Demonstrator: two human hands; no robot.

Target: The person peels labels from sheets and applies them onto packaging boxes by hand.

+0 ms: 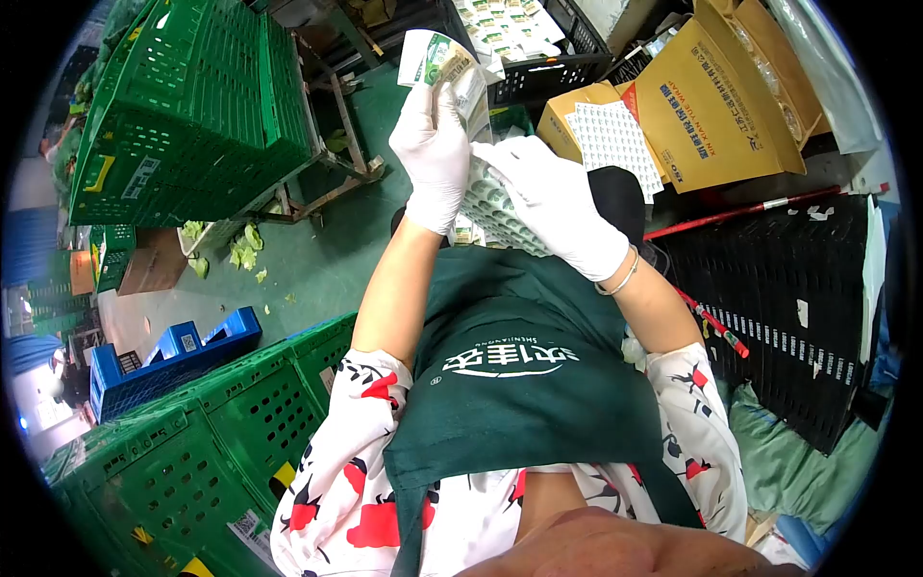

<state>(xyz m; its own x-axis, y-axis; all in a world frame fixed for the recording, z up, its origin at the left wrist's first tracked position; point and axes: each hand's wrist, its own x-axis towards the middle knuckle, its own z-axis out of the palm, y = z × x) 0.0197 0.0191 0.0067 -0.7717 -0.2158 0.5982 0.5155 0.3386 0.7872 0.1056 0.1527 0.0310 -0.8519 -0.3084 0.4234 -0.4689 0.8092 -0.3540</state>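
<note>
My left hand [430,144], in a white glove, is closed on a white and green printed packet [420,60] and holds it up by its lower part. The packet's far side bends away, and part of it is hidden by the fingers. My right hand [553,192], also gloved, has its thumb and fingers pinched together beside the packet's lower right edge. What lies between those fingertips is too small to tell. Under the right hand, above my lap, is a sheet of round green labels [492,213], partly covered by both hands.
Many similar printed packets [508,27] fill a black crate at the back. A cardboard box [716,106] stands right, with a white label sheet [615,144] against it. Green crates [192,106] are stacked left, others [221,433] near my left elbow. Black crates [769,298] stand right.
</note>
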